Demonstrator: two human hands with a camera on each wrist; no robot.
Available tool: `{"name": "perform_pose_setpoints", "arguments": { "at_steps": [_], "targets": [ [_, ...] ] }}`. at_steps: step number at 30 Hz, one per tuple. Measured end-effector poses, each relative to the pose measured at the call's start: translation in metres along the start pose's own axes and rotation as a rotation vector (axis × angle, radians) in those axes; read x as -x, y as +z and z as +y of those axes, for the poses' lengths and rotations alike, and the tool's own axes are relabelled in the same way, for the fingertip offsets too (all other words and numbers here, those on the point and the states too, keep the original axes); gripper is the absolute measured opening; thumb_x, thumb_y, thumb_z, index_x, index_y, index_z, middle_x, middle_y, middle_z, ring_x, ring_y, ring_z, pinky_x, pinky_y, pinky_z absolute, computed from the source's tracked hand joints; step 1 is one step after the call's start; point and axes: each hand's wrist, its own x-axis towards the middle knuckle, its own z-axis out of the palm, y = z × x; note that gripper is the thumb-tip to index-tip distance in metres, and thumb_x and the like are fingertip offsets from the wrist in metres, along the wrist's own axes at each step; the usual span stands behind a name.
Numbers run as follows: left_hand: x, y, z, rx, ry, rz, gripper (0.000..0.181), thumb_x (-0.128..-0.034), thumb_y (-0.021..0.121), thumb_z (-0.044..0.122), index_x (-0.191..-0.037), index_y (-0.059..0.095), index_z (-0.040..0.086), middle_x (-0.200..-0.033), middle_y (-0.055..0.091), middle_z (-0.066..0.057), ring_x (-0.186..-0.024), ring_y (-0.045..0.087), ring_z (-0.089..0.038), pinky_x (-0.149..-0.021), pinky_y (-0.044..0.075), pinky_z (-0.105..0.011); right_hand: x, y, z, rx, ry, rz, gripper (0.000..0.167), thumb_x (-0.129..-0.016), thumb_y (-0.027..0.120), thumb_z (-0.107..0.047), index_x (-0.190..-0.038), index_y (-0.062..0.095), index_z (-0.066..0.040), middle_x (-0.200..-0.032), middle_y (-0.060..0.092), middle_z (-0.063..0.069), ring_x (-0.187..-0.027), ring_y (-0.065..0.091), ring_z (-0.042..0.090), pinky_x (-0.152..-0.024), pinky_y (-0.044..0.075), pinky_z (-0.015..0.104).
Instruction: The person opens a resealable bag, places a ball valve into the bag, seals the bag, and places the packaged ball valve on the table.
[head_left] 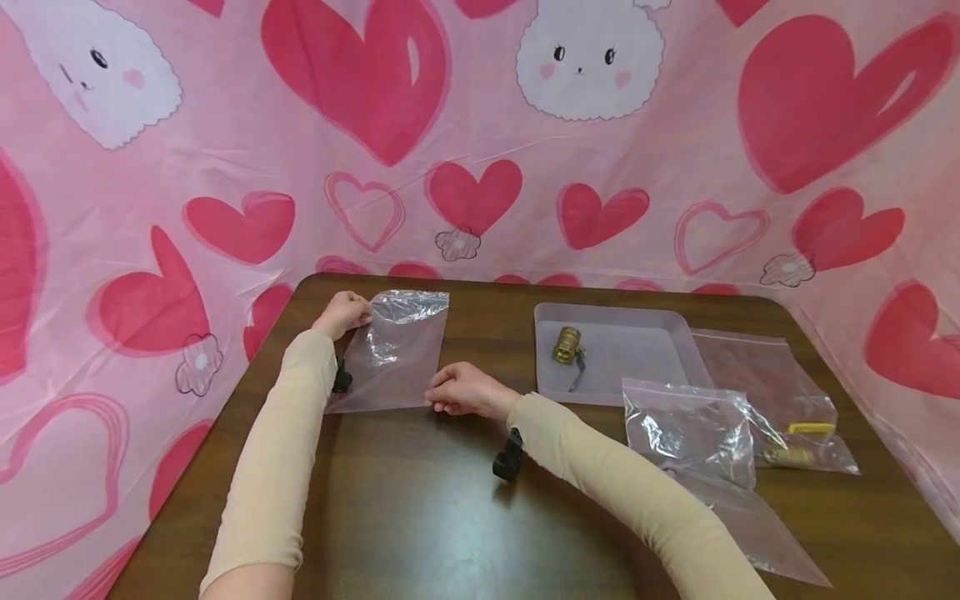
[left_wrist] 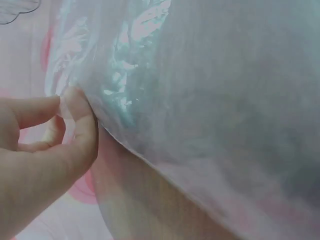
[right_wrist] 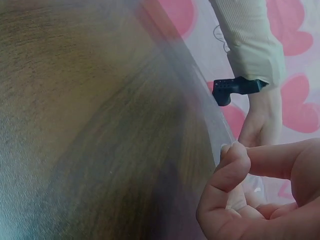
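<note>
A clear plastic zip bag [head_left: 401, 358] is held up over the left part of the table, and it looks flat, with nothing visible inside. At its upper left edge my left hand [head_left: 345, 314] pinches the film between thumb and fingertips; the left wrist view shows the same pinch on the bag's edge [left_wrist: 145, 160]. Down at the lower right corner, my right hand [head_left: 468, 390] grips the bag with thumb and forefinger. In the right wrist view, the right hand [right_wrist: 250, 195] has its fingers curled behind that pinch.
Right of centre, a shallow translucent tray [head_left: 637, 346] holds a brass ball valve [head_left: 567, 344] with a metal lever. Several plastic bags [head_left: 690, 425] overlap on the right, one containing a brass valve [head_left: 787, 455] with a yellow handle [head_left: 812, 427]. A heart-patterned cloth [head_left: 495, 125] hangs behind the brown table [head_left: 420, 517].
</note>
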Motion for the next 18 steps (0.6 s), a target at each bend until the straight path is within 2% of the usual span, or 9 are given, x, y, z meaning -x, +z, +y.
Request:
{"name": "perform_pose_setpoints", "arguments": {
  "at_steps": [5,6,10,13,15,18],
  "targets": [
    [0.005,-0.007,0.003,0.065,0.0,-0.105,0.005,-0.0999,0.045,0.003,-0.104,0.047,-0.001,-0.097,0.047,-0.005,-0.079,0.053,-0.005,-0.076,0.049,-0.015,0.005,-0.005,-0.001,0.038,-0.015,-0.003,0.01,-0.094,0.064,-0.004,-0.102,0.059,0.0,-0.077,0.062,0.003,-0.061,0.055,0.009,-0.056,0.05,0.017],
    [0.005,-0.008,0.002,0.062,0.006,-0.113,0.01,-0.1014,0.045,0.006,-0.11,0.045,0.0,-0.102,0.046,-0.005,-0.082,0.053,-0.005,-0.078,0.049,-0.015,0.006,-0.006,-0.001,0.047,-0.015,-0.011,0.008,-0.094,0.063,-0.004,-0.1,0.059,-0.001,-0.077,0.062,0.003,-0.061,0.056,0.009,-0.057,0.051,0.017],
    [0.007,-0.011,0.001,0.112,0.034,-0.131,0.013,-0.1025,0.048,0.009,-0.113,0.046,0.0,-0.103,0.05,-0.004,-0.083,0.057,-0.004,-0.079,0.051,-0.015,0.016,-0.014,-0.002,0.099,-0.015,-0.049,0.005,-0.094,0.062,-0.003,-0.091,0.058,-0.003,-0.074,0.062,0.002,-0.06,0.056,0.008,-0.059,0.052,0.018],
    [0.01,-0.011,0.004,0.207,0.044,-0.143,0.014,-0.1014,0.051,0.006,-0.113,0.045,0.003,-0.097,0.054,-0.002,-0.078,0.06,-0.004,-0.077,0.053,-0.016,0.025,-0.022,-0.001,0.145,-0.021,-0.08,0.006,-0.095,0.059,-0.001,-0.089,0.057,-0.003,-0.074,0.062,0.002,-0.061,0.057,0.008,-0.06,0.053,0.018],
    [0.013,-0.009,0.008,0.259,0.052,-0.16,0.02,-0.1013,0.051,0.005,-0.12,0.044,0.003,-0.095,0.056,0.001,-0.075,0.06,-0.004,-0.075,0.053,-0.016,0.032,-0.029,0.0,0.175,-0.021,-0.098,0.006,-0.095,0.057,0.0,-0.089,0.058,-0.002,-0.075,0.062,0.003,-0.062,0.058,0.009,-0.061,0.054,0.019],
    [0.018,-0.005,0.015,0.289,0.069,-0.198,0.035,-0.1014,0.05,0.004,-0.136,0.041,0.003,-0.091,0.06,0.006,-0.074,0.059,-0.004,-0.075,0.052,-0.017,0.042,-0.039,0.004,0.204,-0.02,-0.116,0.006,-0.094,0.054,0.002,-0.09,0.058,0.0,-0.075,0.062,0.004,-0.063,0.058,0.009,-0.062,0.054,0.019]
  ]
}}
